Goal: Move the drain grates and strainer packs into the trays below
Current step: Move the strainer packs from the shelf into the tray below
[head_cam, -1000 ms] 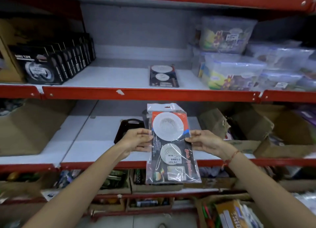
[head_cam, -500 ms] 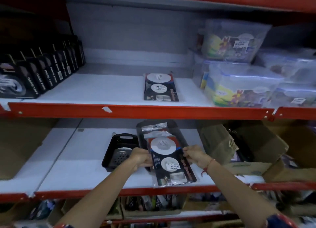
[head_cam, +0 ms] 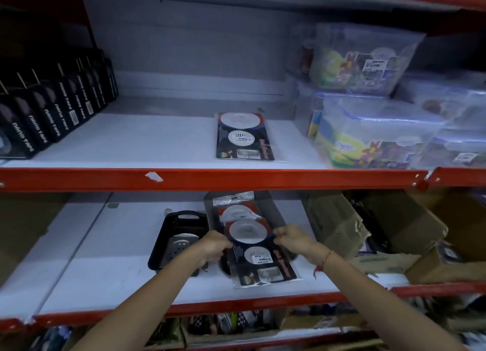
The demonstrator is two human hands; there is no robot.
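I hold a strainer pack (head_cam: 260,256), a dark card with two white round strainers in clear plastic, by its two long edges. My left hand (head_cam: 214,246) grips its left edge and my right hand (head_cam: 290,239) its right edge. It lies tilted over the right black tray (head_cam: 276,214) on the lower shelf, on top of another pack (head_cam: 235,208) inside that tray. The left black tray (head_cam: 168,235) holds a metal drain grate (head_cam: 180,246). One more strainer pack (head_cam: 243,136) lies flat on the upper shelf.
Black tape boxes (head_cam: 52,106) line the upper shelf's left side. Clear plastic containers (head_cam: 373,129) are stacked at its right. Torn cardboard boxes (head_cam: 368,232) crowd the lower shelf right of the trays. A red shelf beam (head_cam: 210,179) runs just above the trays.
Both hands carried the strainer pack from in front of the shelf edge down and inward onto the right tray on the lower shelf. The view has moved closer to the shelves.
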